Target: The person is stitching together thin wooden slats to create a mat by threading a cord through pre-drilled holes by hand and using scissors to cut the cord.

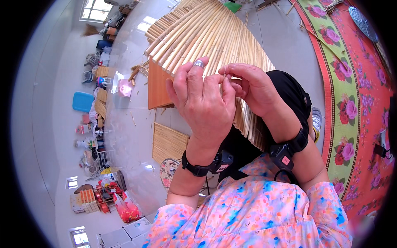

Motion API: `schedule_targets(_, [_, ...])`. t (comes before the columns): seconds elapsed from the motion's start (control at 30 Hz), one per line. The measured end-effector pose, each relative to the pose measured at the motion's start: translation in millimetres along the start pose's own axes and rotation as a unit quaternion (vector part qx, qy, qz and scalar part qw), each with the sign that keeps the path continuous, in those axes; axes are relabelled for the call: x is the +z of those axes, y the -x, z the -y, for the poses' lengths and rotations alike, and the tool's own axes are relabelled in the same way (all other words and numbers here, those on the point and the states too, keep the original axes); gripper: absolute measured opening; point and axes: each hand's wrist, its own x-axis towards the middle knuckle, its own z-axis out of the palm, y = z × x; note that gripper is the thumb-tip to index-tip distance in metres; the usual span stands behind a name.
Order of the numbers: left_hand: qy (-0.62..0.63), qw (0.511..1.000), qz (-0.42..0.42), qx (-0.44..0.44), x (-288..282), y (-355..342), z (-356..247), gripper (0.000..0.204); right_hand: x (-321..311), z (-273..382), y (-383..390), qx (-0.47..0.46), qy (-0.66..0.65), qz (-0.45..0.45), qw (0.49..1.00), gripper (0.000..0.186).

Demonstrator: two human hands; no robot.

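A fanned mat of pale reed sticks point(209, 33) is spread beneath my hands and over my lap, held along lines of fine binding. My left hand point(202, 99), with a metal band point(198, 63) on one finger, is curled over the sticks, thumb and forefinger pinched on a thin thread point(224, 73). Close beside it, my right hand point(254, 91) pinches the same thread, fingertips nearly touching the left ones. An orange wooden board point(159, 84) shows under the mat's left part.
A flat woven reed panel point(169, 142) lies on the tiled floor, near a floral-covered seat point(167, 173). A red floral mat point(368, 124) runs down the right. Tubs, a blue lid point(82, 101), bags point(126, 206) and wood pieces line the left wall.
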Motion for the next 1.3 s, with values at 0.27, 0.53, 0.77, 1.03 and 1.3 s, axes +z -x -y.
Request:
schedule_targets(0.27, [0.000,1.000,-0.002,-0.006,0.4,-0.7,-0.5,0.011,1.2,-1.0,-0.8,0.000,0.001,0.003,1.000,0.022])
schedule_targets(0.53, [-0.003,1.000,-0.006,-0.009,1.1,-1.6,-1.1,0.012,3.9,-0.4,0.2,-0.007,0.012,-0.021,1.000,0.021])
schedule_targets(0.77, [-0.015,1.000,-0.013,-0.007,2.0,-4.0,-2.4,0.014,4.6,-1.5,-0.9,-0.009,0.012,-0.023,1.000,0.020])
schedule_targets(1.03, [-0.025,0.999,-0.031,-0.004,5.8,-4.8,-1.6,0.015,3.7,-2.9,-3.2,-0.016,0.007,-0.016,1.000,0.018])
schedule_targets(1.3, [-0.029,0.999,-0.032,-0.013,6.0,-4.5,-2.5,0.016,3.3,-3.0,-3.4,-0.014,0.015,-0.008,1.000,0.018])
